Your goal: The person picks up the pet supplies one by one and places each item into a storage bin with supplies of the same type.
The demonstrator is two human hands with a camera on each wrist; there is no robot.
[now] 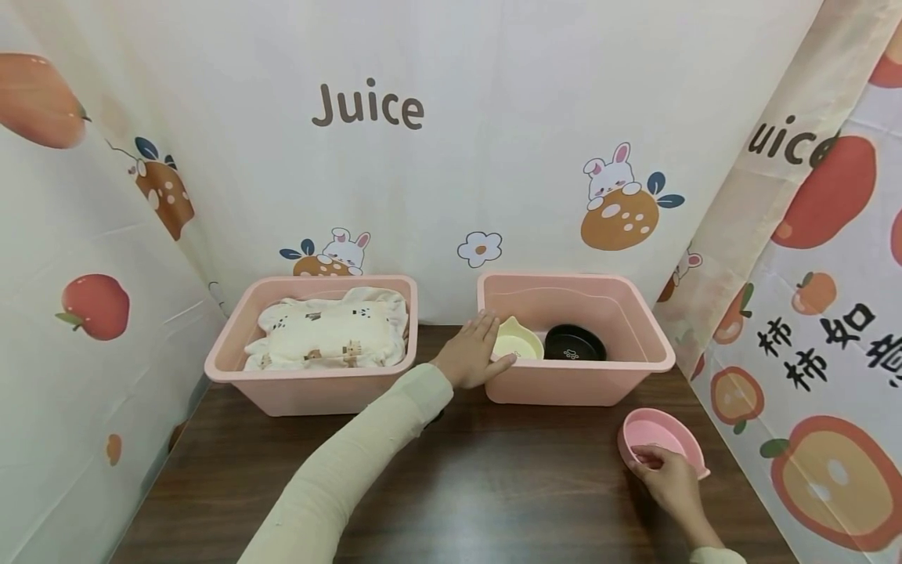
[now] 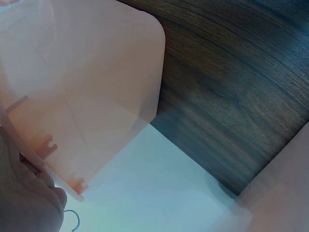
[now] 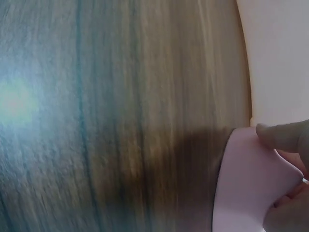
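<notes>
My right hand (image 1: 665,479) pinches the near wall of a pink bowl (image 1: 662,432) with a pointed tip on its rim. The bowl is tilted over the front right of the table; in the right wrist view the thumb and fingers hold the pink bowl (image 3: 246,179) by its edge. My left hand (image 1: 474,352) rests with fairly straight fingers on the left front corner of the right pink bin (image 1: 564,384). Inside that bin stand a pale yellow bowl (image 1: 517,341) and a black bowl (image 1: 574,342) side by side.
Left of it, another pink bin (image 1: 310,388) holds a folded cream cloth (image 1: 317,329) with printed figures. Both bins stand at the back of a dark wood table (image 1: 479,486). Printed curtains (image 1: 451,180) hang behind and on both sides.
</notes>
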